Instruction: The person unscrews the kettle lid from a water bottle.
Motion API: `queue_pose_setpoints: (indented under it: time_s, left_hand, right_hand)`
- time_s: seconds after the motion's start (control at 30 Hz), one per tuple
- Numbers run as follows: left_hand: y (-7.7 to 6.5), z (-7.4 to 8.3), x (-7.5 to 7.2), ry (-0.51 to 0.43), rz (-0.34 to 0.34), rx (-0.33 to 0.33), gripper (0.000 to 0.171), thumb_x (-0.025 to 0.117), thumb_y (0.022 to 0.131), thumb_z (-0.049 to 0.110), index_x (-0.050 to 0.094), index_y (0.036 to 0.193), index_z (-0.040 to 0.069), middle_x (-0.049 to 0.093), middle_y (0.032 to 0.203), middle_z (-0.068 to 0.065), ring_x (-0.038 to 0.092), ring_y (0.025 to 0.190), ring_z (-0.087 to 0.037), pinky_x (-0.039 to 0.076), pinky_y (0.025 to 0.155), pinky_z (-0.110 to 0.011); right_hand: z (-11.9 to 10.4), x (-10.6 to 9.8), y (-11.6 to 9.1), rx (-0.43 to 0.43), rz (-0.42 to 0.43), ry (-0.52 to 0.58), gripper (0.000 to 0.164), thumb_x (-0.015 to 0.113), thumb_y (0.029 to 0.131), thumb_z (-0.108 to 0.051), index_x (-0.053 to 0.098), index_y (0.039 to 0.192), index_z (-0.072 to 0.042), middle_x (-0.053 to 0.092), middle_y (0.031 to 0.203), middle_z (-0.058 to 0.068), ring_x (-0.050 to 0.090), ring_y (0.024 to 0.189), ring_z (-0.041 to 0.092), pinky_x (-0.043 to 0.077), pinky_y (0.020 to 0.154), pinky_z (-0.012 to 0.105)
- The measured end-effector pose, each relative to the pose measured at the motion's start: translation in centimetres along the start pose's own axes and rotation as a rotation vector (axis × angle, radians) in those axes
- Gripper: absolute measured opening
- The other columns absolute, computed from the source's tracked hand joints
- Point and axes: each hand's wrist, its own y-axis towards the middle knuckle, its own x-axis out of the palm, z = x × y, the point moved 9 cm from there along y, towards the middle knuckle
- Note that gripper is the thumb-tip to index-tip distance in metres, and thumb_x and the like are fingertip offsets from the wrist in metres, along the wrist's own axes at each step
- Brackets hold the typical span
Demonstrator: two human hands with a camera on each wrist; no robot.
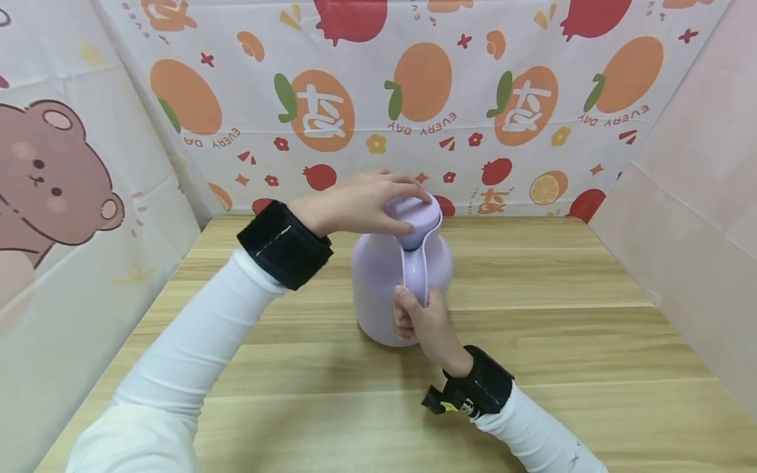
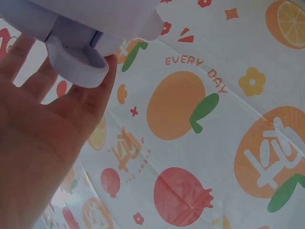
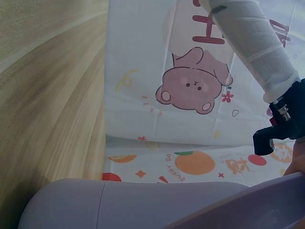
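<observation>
A lavender insulated jug [image 1: 378, 289] stands upright on the table, its handle [image 1: 415, 269] facing the person. My right hand [image 1: 434, 332] grips the lower part of that handle, thumb lying along it. Over the top, my left hand [image 1: 363, 203] holds the round lid [image 1: 418, 220], thumb on the near side and fingers across the far side. The left wrist view shows the left hand [image 2: 52, 109] with its fingers around the lavender top, by a looped lip [image 2: 78, 71]. In the right wrist view the jug's side [image 3: 138, 205] fills the bottom; the right fingers are hidden there.
A wood-grain table [image 1: 296, 394] lies under the jug. Behind it hangs a fruit-print cloth [image 1: 367, 157], with a bear-print cloth [image 1: 59, 184] at the left and a plain pale cloth [image 1: 698, 230] at the right. Both wrists wear black bands [image 1: 285, 245].
</observation>
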Motion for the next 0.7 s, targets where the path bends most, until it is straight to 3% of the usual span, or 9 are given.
queue_pose_setpoints:
  time_s: [0.5,0.7]
  left_hand:
    - [0.25,0.04,0.15,0.172,0.083,-0.081,0.052,0.061,0.083,0.049,0.054,0.127,0.022,0.048,0.128,-0.003,0.041,0.112,-0.026,0.038,0.088,-0.037]
    - [-0.18,0.33,0.13,0.154,0.093,-0.069,0.053,0.060,0.085,0.048,0.053,0.129,0.020,0.047,0.129,-0.005,0.039,0.114,-0.027,0.037,0.089,-0.037]
  right_hand:
    - [-0.13,0.02,0.03,0.002,0.006,-0.006,0.039,0.047,0.091,-0.023,0.034,0.062,0.000,0.033,0.052,-0.002,0.031,0.041,0.012,0.025,0.038,0.027]
    - [-0.09,0.13,0.02,0.001,0.002,-0.005,0.039,0.047,0.091,-0.023,0.033,0.062,-0.001,0.032,0.051,-0.001,0.030,0.040,0.012,0.023,0.037,0.030]
